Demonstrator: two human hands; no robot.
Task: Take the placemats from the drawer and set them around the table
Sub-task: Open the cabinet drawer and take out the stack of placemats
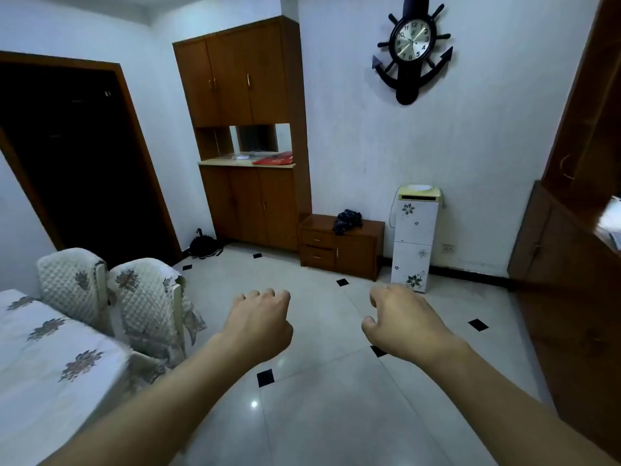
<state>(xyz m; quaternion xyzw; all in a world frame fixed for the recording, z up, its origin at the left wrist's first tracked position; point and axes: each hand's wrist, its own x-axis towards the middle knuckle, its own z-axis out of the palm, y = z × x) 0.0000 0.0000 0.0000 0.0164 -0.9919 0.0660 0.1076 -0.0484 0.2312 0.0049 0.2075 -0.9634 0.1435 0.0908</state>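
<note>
Two bare hands reach forward over the pale tiled floor (336, 398), neither one holding anything. At about 7 o'clock from the frame's centre, the left hand (258, 322) shows its back to the camera, fingers curled loosely under, with nothing inside the curl. At about 5 o'clock, the right hand (403, 319) is in the same pose, knuckles up and fingers bent downward, thumb apart from the rest, also bare. Both hang in the air well apart from any furniture. Placemats cannot be seen anywhere. At 12 o'clock from the hands, against the far wall, sits a low wooden cabinet (342, 248) with two shut drawers (318, 247) stacked on its left side and a dark crumpled cloth (347, 220) on top. Just beside it at 3 o'clock stands a white water dispenser (415, 237) with flower prints. Down at 8 o'clock, the table (50, 351) wears a floral cloth, and two chairs (111, 290) with quilted covers are pushed against its far edge. A tall wooden cupboard (245, 136) rises at 11 o'clock, and an anchor-shaped clock (412, 45) hangs at 1 o'clock.
</note>
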